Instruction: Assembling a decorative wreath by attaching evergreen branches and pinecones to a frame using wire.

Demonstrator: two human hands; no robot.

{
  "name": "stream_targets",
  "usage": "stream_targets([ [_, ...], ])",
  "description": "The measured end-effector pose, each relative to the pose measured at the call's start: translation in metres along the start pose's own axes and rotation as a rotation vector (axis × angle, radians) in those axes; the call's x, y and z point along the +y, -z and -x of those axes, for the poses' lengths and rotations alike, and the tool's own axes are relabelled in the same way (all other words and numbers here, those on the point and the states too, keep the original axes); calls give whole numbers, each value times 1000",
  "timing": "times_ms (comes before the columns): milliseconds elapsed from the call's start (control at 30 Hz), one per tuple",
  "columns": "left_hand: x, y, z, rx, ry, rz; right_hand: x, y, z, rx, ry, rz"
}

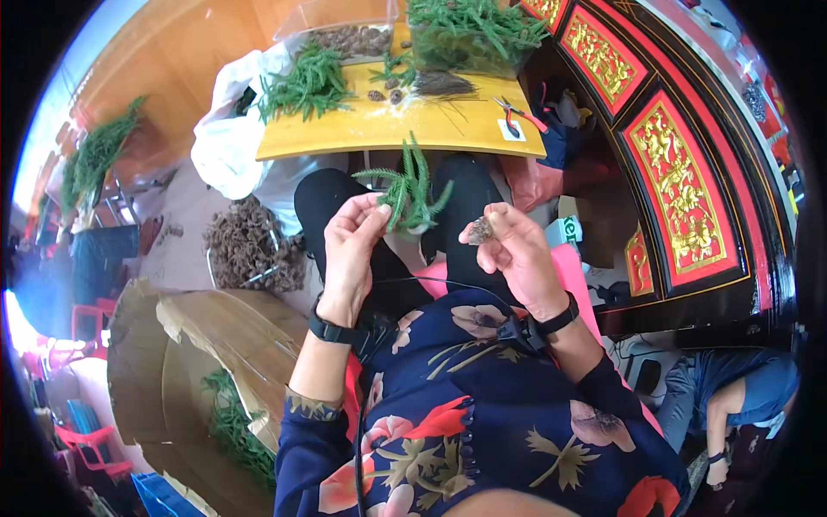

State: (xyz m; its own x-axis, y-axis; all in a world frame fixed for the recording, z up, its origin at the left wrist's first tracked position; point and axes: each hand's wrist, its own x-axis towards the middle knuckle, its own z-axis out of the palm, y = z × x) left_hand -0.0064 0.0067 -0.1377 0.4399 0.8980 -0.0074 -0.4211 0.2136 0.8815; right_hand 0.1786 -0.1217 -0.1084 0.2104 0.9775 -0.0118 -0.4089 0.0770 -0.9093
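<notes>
Over my lap, my left hand (pixel 357 233) pinches a green artificial pine sprig (pixel 412 191) whose needled tips spread upward. To its right, my right hand (pixel 517 254) is closed on a small brown pine cone (pixel 480 230), held between thumb and fingers. A gap separates the sprig from the cone. Just beyond my knees stands a yellow table (pixel 345 138). On it lie a pile of green sprigs (pixel 310 82), a few loose pine cones (pixel 394 96), a bundle of dark thin wires (pixel 444 84) and red-handled pliers (pixel 521 115).
Clear bins of pine cones (pixel 353 40) and greenery (pixel 478 34) stand at the table's back. A container of brown cones (pixel 250 250) and an open cardboard box (pixel 155 379) are on my left. A carved red-and-gold cabinet (pixel 616 172) borders the right; another person (pixel 732 388) sits low behind it.
</notes>
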Motion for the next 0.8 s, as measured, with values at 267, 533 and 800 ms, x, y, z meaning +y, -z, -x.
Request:
stream_targets([
  [267,5,5,-2,-32,25,49,13,-15,-10,-94,4,168],
  [533,8,5,-1,2,4,15,-10,-24,-40,-98,133,265],
  [800,1,9,-5,79,47,-12,-7,-41,-45,-128,170,207],
])
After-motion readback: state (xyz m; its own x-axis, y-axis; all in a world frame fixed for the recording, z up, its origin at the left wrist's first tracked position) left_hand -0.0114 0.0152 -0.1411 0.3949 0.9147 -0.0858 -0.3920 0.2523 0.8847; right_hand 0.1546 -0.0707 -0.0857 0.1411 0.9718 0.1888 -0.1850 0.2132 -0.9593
